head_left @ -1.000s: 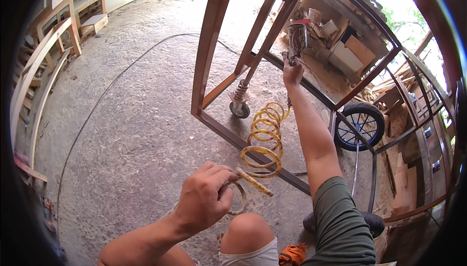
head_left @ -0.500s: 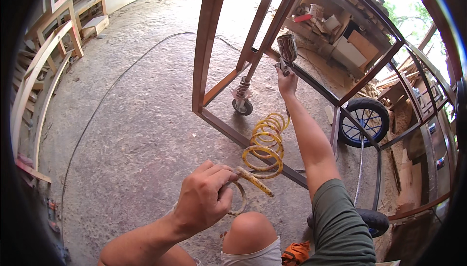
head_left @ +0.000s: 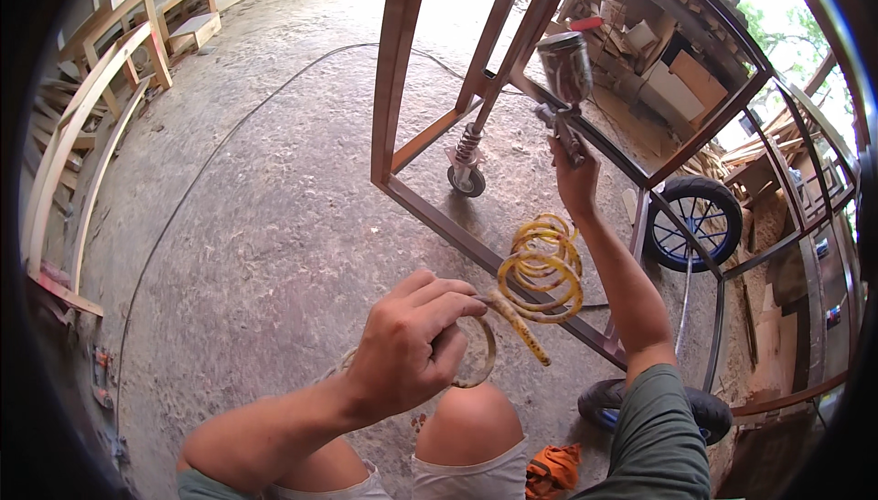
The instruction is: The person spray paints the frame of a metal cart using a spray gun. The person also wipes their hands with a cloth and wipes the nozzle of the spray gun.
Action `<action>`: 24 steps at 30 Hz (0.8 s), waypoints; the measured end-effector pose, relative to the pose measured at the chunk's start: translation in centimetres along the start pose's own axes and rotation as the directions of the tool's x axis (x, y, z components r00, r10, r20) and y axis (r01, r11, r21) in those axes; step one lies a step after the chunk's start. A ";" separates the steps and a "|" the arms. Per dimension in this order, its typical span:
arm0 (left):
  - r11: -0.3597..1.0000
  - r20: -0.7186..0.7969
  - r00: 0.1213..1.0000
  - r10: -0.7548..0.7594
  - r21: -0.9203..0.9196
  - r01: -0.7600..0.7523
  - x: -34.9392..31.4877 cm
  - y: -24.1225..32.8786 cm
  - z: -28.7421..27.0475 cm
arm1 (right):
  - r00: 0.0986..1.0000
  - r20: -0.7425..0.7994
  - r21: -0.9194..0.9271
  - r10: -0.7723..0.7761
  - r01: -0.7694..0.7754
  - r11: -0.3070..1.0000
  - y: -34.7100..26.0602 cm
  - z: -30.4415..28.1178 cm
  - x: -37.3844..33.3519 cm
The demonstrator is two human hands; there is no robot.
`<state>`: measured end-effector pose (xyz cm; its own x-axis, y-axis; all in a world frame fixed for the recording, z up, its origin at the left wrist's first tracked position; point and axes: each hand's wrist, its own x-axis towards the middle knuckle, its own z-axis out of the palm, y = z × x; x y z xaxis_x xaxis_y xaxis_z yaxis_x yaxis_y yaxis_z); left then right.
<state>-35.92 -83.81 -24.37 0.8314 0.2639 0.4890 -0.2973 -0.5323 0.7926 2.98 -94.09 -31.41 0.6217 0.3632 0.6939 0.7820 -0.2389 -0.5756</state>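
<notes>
Right hand (head_left: 576,180): arm raised, fingers clenched round the grip of a spray gun (head_left: 562,88), whose metal cup sits on top. The gun is up against a slanted bar of the brown metal frame (head_left: 395,88), on its right side.

Left hand (head_left: 407,349): closed round a loop of yellow coiled hose (head_left: 541,271), held low, in front of the frame's bottom rail and just above the bare knee (head_left: 468,422). From this hand the hose runs up in spirals, crossing the bottom rail, toward the gun; the join at the gun is hidden by the right hand.

Frame stands on a small sprung caster (head_left: 466,175). To the frame's right: a blue-rimmed wheel (head_left: 693,224). Left of the frame, a thin cable (head_left: 210,171) lies across the concrete floor (head_left: 265,225). Orange cloth (head_left: 551,470) lies beside the knee.
</notes>
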 end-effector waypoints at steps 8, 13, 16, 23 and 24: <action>0.999 -0.001 0.999 0.047 -0.028 -0.047 -0.5 2.1 2.8 | 0.976 0.219 -0.004 0.002 -0.001 1.000 1.0 -0.2 -5.2; 0.999 0.024 0.999 0.046 -0.003 -0.046 -0.6 3.0 3.9 | 0.948 0.311 -0.068 0.062 -0.043 0.997 2.1 -1.2 -7.4; 0.999 0.025 0.999 0.046 0.007 -0.046 -0.8 3.1 4.3 | 0.946 0.324 -0.041 0.001 0.012 0.999 2.4 -1.2 -8.3; 0.998 0.034 0.998 0.061 0.021 -0.062 -0.9 3.6 4.8 | 0.889 0.445 -0.011 0.106 -0.113 0.994 3.8 -0.8 -9.3; 0.998 0.034 0.998 0.061 0.026 -0.062 -1.0 3.7 4.8 | 0.879 0.461 0.008 0.123 -0.143 0.990 3.7 -0.6 -9.3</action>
<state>-35.56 -89.86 -23.66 0.8271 0.2037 0.5239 -0.3360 -0.5681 0.7513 0.09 -98.85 -39.74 0.6231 0.7046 0.3396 0.6847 -0.2814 -0.6724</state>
